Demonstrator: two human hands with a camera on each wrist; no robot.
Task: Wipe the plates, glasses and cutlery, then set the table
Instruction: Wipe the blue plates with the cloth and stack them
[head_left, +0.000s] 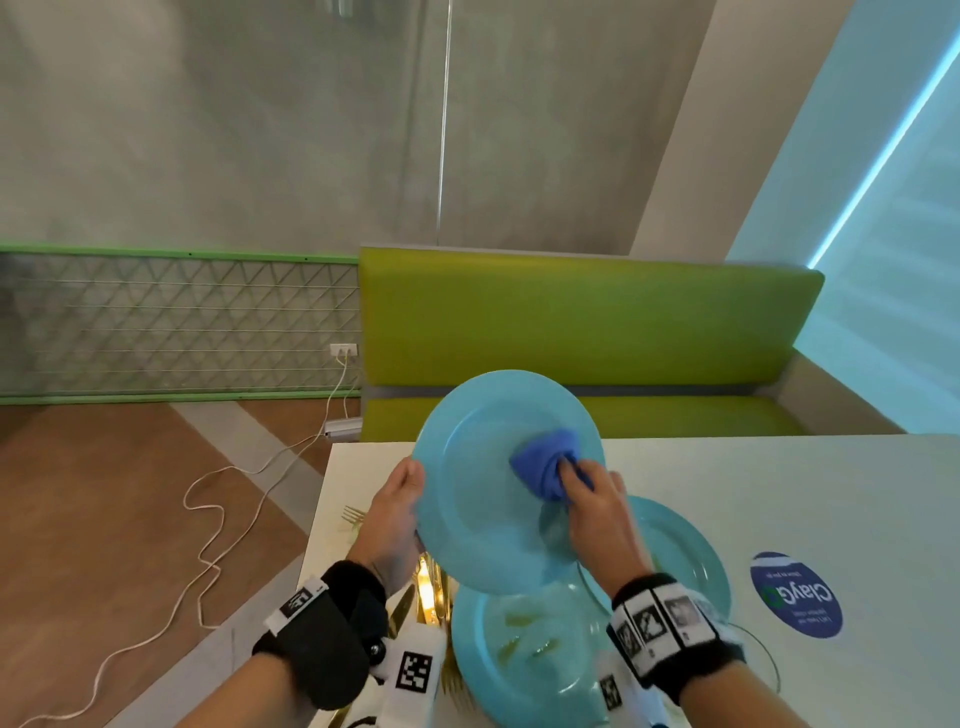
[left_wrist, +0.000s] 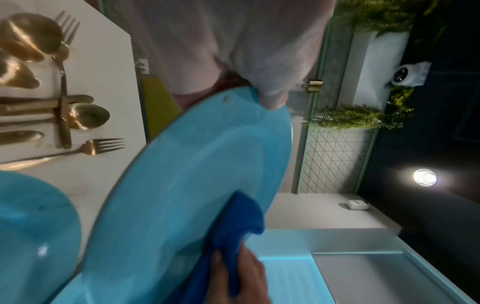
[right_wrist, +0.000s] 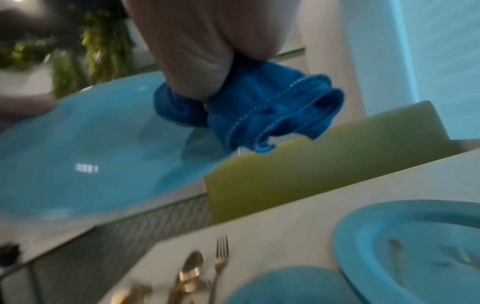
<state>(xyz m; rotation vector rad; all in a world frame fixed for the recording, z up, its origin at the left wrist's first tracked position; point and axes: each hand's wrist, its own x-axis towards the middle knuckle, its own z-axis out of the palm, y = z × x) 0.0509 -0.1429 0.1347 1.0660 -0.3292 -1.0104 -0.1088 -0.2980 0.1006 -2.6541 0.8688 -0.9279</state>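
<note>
My left hand (head_left: 400, 499) grips the left rim of a light blue plate (head_left: 483, 514), holding it tilted above the white table (head_left: 779, 499). My right hand (head_left: 582, 493) holds a bunched dark blue cloth (head_left: 545, 462) pressed against the plate's face, right of centre. The left wrist view shows the same plate (left_wrist: 187, 185) with the cloth (left_wrist: 233, 222) on it, and the right wrist view shows the cloth (right_wrist: 259, 107) against the plate (right_wrist: 91, 148). Two more blue plates lie on the table, one smeared (head_left: 524, 654) below the raised plate, one (head_left: 680, 551) to the right.
Gold cutlery (left_wrist: 64, 115), forks, spoons and knives, lies on the table's left side near the edge. A green bench (head_left: 587, 332) stands behind the table. A round blue sticker (head_left: 795, 595) is on the tabletop at right. A white cable (head_left: 218, 519) trails over the floor at left.
</note>
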